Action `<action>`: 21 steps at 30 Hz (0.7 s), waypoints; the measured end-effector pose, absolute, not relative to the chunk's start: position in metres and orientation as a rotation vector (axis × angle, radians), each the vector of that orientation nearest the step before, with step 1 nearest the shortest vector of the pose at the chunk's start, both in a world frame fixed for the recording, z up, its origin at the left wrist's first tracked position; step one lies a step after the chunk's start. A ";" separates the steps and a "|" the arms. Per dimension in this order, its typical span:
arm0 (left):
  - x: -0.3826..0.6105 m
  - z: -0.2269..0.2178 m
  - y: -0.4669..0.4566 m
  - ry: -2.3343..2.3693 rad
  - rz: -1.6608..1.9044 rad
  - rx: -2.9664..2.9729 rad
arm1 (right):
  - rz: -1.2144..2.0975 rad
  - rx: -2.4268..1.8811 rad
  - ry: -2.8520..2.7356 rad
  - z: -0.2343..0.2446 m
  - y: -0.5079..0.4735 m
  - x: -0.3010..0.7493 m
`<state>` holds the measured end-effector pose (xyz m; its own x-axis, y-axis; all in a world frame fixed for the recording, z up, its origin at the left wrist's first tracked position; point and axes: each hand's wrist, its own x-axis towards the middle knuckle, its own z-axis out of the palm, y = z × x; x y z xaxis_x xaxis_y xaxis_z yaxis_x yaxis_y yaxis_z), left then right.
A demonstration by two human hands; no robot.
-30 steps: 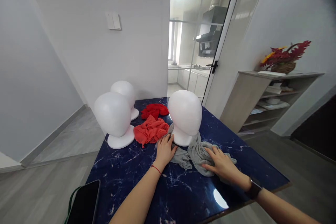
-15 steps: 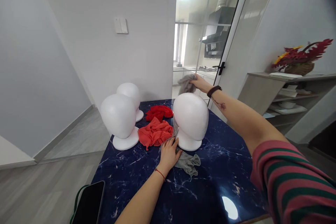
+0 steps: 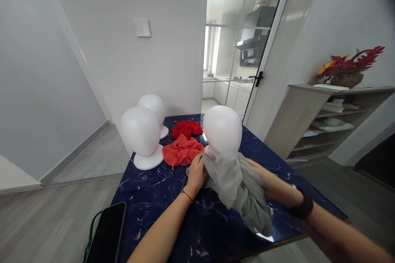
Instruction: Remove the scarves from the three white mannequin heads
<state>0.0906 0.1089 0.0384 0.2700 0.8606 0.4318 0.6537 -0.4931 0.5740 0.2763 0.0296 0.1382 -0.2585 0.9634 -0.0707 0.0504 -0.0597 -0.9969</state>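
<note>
A grey cloth [image 3: 237,187] hangs bunched in front of a white foam head form [image 3: 222,129] on a dark blue marble table [image 3: 160,201]. My left hand [image 3: 196,174] grips the cloth's left end near the form's base. My right hand [image 3: 262,176] is mostly hidden behind the cloth and holds its other end, lifted off the table. The cloth drapes down over my right forearm.
Two more white head forms [image 3: 140,133] stand at the table's back left. An orange-red cloth [image 3: 182,151] and a darker red cloth [image 3: 187,128] lie between the forms. A black phone [image 3: 106,236] lies at the near left corner. A shelf unit [image 3: 327,119] stands to the right.
My right hand came back down from above the head form, bringing the grey cloth forward in front of it. My left hand stayed by the form's base.
</note>
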 end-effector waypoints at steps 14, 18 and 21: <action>0.115 0.010 0.027 1.298 0.911 1.345 | 0.601 -1.556 -2.162 0.021 0.015 0.250; 0.066 0.032 0.013 1.359 1.029 1.483 | 1.233 -1.190 -1.921 0.045 0.059 0.237; 0.037 0.047 0.010 1.348 1.075 1.575 | 1.508 -0.916 -1.671 0.061 0.085 0.219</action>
<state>0.0375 0.0105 0.0468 0.0775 0.9910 0.1089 0.3261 -0.1284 0.9366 0.2185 0.0849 0.0608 -0.5079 0.8606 0.0377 0.0503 0.0733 -0.9960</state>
